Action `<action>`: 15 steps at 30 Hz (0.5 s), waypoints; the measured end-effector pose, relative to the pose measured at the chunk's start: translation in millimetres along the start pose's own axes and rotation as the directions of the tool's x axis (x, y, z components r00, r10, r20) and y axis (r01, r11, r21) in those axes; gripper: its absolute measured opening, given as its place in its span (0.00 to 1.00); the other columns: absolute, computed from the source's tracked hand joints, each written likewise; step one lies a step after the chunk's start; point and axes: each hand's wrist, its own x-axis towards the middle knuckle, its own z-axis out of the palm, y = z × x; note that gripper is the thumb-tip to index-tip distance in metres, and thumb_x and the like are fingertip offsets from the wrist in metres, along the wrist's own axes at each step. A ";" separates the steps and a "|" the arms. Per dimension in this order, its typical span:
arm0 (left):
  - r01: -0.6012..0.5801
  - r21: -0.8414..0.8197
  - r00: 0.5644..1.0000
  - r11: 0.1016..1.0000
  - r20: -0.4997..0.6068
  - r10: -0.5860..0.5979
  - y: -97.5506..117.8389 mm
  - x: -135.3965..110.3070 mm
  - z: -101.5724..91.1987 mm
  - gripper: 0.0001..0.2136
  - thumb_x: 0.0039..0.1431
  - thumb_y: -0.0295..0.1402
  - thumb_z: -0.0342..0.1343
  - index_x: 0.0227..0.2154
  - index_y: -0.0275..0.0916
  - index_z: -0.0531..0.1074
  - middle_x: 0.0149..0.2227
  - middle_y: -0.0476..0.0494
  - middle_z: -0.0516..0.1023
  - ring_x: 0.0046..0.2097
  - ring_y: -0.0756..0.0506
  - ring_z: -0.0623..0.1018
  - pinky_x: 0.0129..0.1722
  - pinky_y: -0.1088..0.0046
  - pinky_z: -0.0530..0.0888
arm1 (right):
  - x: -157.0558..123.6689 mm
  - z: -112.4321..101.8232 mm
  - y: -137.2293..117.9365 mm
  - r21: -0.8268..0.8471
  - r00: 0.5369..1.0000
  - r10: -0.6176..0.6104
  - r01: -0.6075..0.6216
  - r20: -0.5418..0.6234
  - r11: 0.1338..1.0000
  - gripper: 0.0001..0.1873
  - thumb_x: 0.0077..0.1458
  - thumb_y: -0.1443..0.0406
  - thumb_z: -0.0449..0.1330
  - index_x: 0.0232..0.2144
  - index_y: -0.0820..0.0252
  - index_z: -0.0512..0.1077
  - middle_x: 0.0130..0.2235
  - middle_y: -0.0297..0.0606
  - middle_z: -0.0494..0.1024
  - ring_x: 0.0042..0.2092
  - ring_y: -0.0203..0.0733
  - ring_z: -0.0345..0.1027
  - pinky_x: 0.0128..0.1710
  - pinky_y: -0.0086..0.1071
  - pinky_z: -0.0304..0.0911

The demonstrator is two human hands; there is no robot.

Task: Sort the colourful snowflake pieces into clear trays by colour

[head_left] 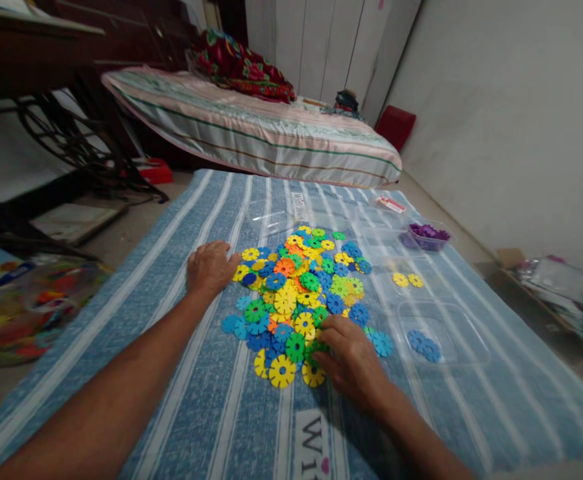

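A loose pile of notched plastic snowflake discs (285, 300) in yellow, blue, green and orange covers the middle of the striped tablecloth (171, 373). At its left edge rests my left hand (211, 268), palm down with nothing visible in it, the thumb side close to the yellow discs. My right hand (351, 357) is at the near right side of the pile. Its fingers are bent round a green snowflake disc (316, 348), which they partly hide. Two yellow discs (408, 280) and a couple of blue discs (424, 345) lie in separate clear containers to the right.
A clear tub of purple discs (428, 235) stands at the far right, near a small red-and-white box (391, 204). A clear plastic tray (271, 219) lies behind the pile. Beyond the table is a bed (251, 133); a bag of colourful pieces (26, 307) sits lower left.
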 end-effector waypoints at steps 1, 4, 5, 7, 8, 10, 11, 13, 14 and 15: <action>-0.003 0.005 1.000 1.000 -0.004 0.003 -0.2 0.2 0.4 0.17 0.60 0.41 0.45 0.43 0.38 0.74 0.48 0.36 0.77 0.51 0.35 0.74 0.49 0.60 0.67 | 0.6 -3.6 -0.1 0.036 1.000 -0.007 0.007 0.002 0.999 0.04 0.53 0.72 0.62 0.30 0.59 0.72 0.39 0.40 0.77 0.43 0.43 0.70 0.43 0.36 0.66; -0.003 0.017 1.000 1.000 -0.013 0.004 -0.7 0.2 1.3 0.17 0.60 0.41 0.45 0.42 0.38 0.74 0.47 0.36 0.78 0.50 0.35 0.74 0.49 0.60 0.68 | 7.5 -20.7 6.2 0.083 0.999 -0.037 0.038 -0.007 0.996 0.05 0.55 0.71 0.60 0.29 0.58 0.72 0.36 0.38 0.77 0.39 0.40 0.71 0.40 0.33 0.66; -0.004 0.019 1.000 1.000 -0.016 0.004 -0.8 0.0 1.4 0.17 0.60 0.41 0.45 0.42 0.38 0.74 0.47 0.36 0.78 0.50 0.35 0.74 0.49 0.60 0.68 | 12.5 -29.2 11.6 0.053 0.998 -0.048 0.049 -0.033 0.997 0.05 0.56 0.71 0.60 0.29 0.58 0.72 0.35 0.38 0.77 0.38 0.40 0.71 0.40 0.33 0.66; -0.007 0.022 1.000 1.000 -0.018 0.007 -0.8 -0.4 1.0 0.17 0.61 0.41 0.45 0.42 0.38 0.74 0.47 0.36 0.78 0.51 0.35 0.74 0.49 0.60 0.68 | 26.7 -50.5 27.2 -0.087 0.989 -0.061 0.050 -0.131 0.995 0.07 0.58 0.70 0.58 0.28 0.58 0.73 0.34 0.40 0.78 0.38 0.42 0.71 0.40 0.34 0.65; -0.008 0.022 1.000 1.000 -0.020 0.008 -0.9 -0.6 0.6 0.17 0.61 0.41 0.45 0.42 0.38 0.73 0.48 0.36 0.78 0.51 0.36 0.74 0.49 0.60 0.68 | 35.3 -63.0 36.8 -0.192 0.976 -0.068 0.028 -0.205 0.981 0.09 0.59 0.70 0.56 0.28 0.59 0.73 0.33 0.41 0.78 0.38 0.43 0.71 0.40 0.35 0.65; -0.007 0.018 1.000 1.000 -0.019 0.007 -1.0 -0.8 -0.2 0.17 0.61 0.41 0.44 0.43 0.38 0.73 0.48 0.36 0.78 0.51 0.36 0.74 0.50 0.60 0.68 | 52.9 -88.5 56.3 -0.380 0.926 -0.077 -0.076 -0.370 0.922 0.10 0.59 0.69 0.55 0.27 0.60 0.74 0.33 0.43 0.78 0.38 0.45 0.71 0.41 0.38 0.64; -0.006 0.015 1.000 1.000 -0.017 0.006 -1.2 -0.8 -0.5 0.17 0.61 0.41 0.45 0.43 0.38 0.73 0.49 0.36 0.78 0.51 0.36 0.74 0.50 0.60 0.67 | 60.5 -99.8 64.9 -0.441 0.891 -0.075 -0.147 -0.448 0.886 0.09 0.59 0.68 0.56 0.29 0.60 0.75 0.34 0.44 0.78 0.38 0.47 0.71 0.40 0.39 0.64; -0.005 0.006 1.000 1.000 -0.013 0.005 -1.3 -0.9 -1.0 0.17 0.61 0.41 0.45 0.43 0.38 0.74 0.49 0.35 0.77 0.52 0.35 0.74 0.50 0.60 0.67 | 70.5 -115.1 76.6 -0.490 0.831 -0.070 -0.254 -0.552 0.834 0.09 0.59 0.65 0.57 0.33 0.60 0.77 0.35 0.45 0.79 0.39 0.49 0.71 0.39 0.39 0.63; -0.005 0.000 1.000 1.000 -0.013 0.005 -1.3 -1.0 -1.2 0.17 0.60 0.41 0.45 0.43 0.38 0.74 0.49 0.35 0.77 0.52 0.35 0.74 0.50 0.60 0.67 | 72.2 -117.6 79.0 -0.486 0.813 -0.066 -0.279 -0.579 0.828 0.09 0.59 0.64 0.57 0.34 0.59 0.77 0.35 0.44 0.79 0.38 0.48 0.71 0.38 0.39 0.63; -0.004 -0.006 1.000 1.000 -0.015 0.004 -1.2 -1.2 -1.3 0.17 0.60 0.41 0.45 0.43 0.38 0.74 0.49 0.35 0.77 0.52 0.35 0.74 0.51 0.59 0.67 | 71.8 -116.3 79.0 -0.468 0.807 -0.058 -0.280 -0.588 0.838 0.09 0.59 0.63 0.57 0.34 0.59 0.77 0.34 0.44 0.79 0.37 0.48 0.71 0.37 0.38 0.63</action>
